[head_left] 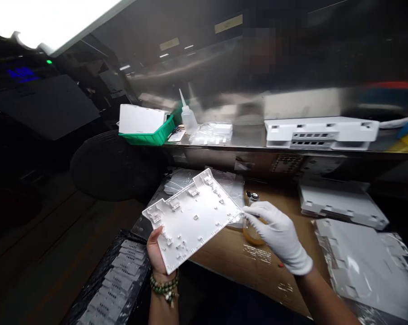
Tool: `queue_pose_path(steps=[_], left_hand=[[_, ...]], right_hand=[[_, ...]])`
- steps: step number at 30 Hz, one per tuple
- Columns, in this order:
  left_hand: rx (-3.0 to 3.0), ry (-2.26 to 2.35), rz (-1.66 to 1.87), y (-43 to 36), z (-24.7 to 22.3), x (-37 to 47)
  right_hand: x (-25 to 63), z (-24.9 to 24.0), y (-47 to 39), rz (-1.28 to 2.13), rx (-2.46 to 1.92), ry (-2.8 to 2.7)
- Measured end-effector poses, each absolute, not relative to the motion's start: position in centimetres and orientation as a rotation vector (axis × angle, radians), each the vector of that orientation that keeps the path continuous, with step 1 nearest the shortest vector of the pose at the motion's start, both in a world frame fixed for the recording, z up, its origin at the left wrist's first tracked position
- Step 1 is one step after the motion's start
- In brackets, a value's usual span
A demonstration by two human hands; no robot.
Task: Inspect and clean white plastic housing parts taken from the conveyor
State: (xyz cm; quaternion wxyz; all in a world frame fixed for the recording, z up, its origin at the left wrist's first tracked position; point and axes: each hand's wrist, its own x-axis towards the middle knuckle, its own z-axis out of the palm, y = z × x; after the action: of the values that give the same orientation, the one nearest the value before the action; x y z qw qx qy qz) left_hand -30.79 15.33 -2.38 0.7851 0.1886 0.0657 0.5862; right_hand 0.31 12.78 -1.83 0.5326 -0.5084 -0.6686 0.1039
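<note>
A white plastic panel (193, 221) with small clips and ribs on its face is held up, tilted, above the work surface. My left hand (156, 253), bare and with a beaded bracelet at the wrist, grips its lower left edge, thumb on the face. In a white glove, my right hand (275, 230) has its fingers pinched at the panel's right corner; whether they hold the corner or a small item there is too small to tell. Behind the gloved fingers stands a round container with amber contents (253, 232), partly hidden.
A metal shelf (248, 135) carries a green bin (150, 136), a nozzle bottle (188, 118), bagged parts (212, 134) and a white housing (321, 132). Stacked white panels (341, 203) and a wrapped panel (369, 262) lie right. Small grey parts (118, 284) fill a black-lined box at lower left.
</note>
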Motion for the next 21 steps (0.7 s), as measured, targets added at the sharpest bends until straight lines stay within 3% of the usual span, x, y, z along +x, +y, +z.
queue_pose_path(steps=[12, 17, 21], left_hand=[[0.382, 0.254, 1.224, 14.4, -1.2, -30.3], [0.391, 0.269, 1.196, 13.9, -1.5, -30.5], [0.426, 0.321, 1.112, 13.4, -1.6, -30.7]], right_hand=[[0.0, -2.3, 12.2, 0.169, -1.262, -1.777], [0.1, -3.4, 12.2, 0.303, -1.19, -1.883], [0.8, -3.3, 13.7, 0.251, -1.392, -1.736]])
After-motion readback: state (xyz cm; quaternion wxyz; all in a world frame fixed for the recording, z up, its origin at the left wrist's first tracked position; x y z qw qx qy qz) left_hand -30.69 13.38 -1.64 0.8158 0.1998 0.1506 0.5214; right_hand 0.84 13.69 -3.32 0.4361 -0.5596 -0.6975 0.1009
